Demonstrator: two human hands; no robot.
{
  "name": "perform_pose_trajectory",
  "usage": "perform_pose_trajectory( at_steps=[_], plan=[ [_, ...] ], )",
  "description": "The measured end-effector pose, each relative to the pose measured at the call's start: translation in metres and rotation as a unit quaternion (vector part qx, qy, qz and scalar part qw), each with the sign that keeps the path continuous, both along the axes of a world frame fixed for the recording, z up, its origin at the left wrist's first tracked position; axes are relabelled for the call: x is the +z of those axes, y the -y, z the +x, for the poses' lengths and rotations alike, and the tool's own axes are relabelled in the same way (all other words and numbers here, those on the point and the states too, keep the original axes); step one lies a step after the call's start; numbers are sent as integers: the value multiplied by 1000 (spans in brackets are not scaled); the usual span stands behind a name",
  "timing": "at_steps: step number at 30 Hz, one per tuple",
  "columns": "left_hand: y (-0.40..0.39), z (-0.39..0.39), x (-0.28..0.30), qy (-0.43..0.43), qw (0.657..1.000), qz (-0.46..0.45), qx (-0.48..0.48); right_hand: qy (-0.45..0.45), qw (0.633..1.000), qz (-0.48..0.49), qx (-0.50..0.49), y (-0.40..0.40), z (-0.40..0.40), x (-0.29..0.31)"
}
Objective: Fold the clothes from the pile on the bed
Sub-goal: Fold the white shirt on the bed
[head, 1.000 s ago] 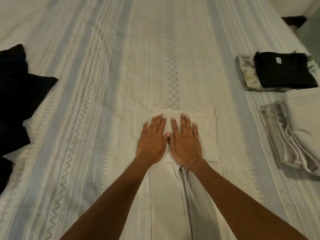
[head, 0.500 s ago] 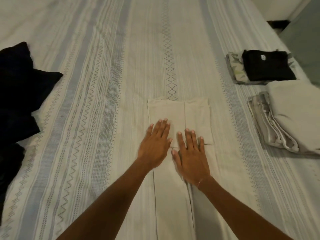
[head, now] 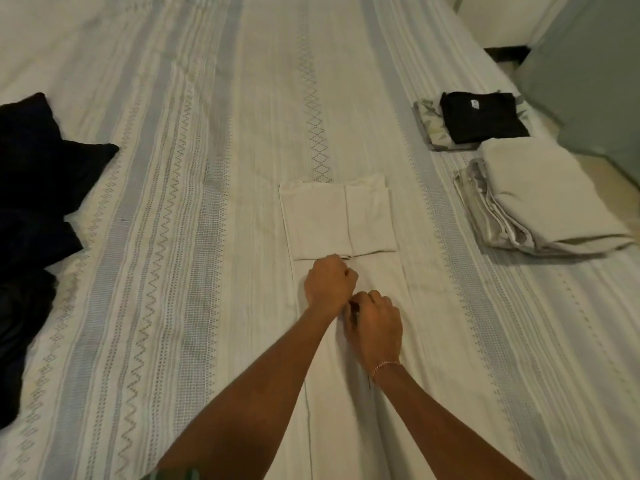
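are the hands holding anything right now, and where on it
Both hands grip the cream garment along its middle seam, just below the folded-over part: left hand by the fold's edge, right hand a little nearer the person.

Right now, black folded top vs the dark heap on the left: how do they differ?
The black folded top is a neat rectangle at the right; the dark heap sprawls unfolded at the left edge. The top sits stacked on a leaf-print piece; the heap lies straight on the bedspread. Both are dark and away from the hands.
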State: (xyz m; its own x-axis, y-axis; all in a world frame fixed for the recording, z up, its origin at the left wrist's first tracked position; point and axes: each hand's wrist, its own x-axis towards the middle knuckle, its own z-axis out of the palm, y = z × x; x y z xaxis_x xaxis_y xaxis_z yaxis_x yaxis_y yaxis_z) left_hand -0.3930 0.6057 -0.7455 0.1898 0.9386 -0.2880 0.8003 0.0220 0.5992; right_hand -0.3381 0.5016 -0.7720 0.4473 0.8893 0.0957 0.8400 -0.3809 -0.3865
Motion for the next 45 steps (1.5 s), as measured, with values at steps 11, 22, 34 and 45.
perform_pose_trajectory(
  at_steps=[11,22,34,45],
  plan=[
    [12,-6,-10,61,998,-5,9,-147,966,-207,-55,62,-9,15],
    [136,-61,-12,143,980,37,-135,-344,885,-307,-57,189,-16,23],
    [304,-105,-31,-91,952,87,-277,-408,863,-285,-84,279,-22,40],
    [354,-134,-4,-73,987,11,146,-238,949,-157,-137,306,17,42]
  ],
)
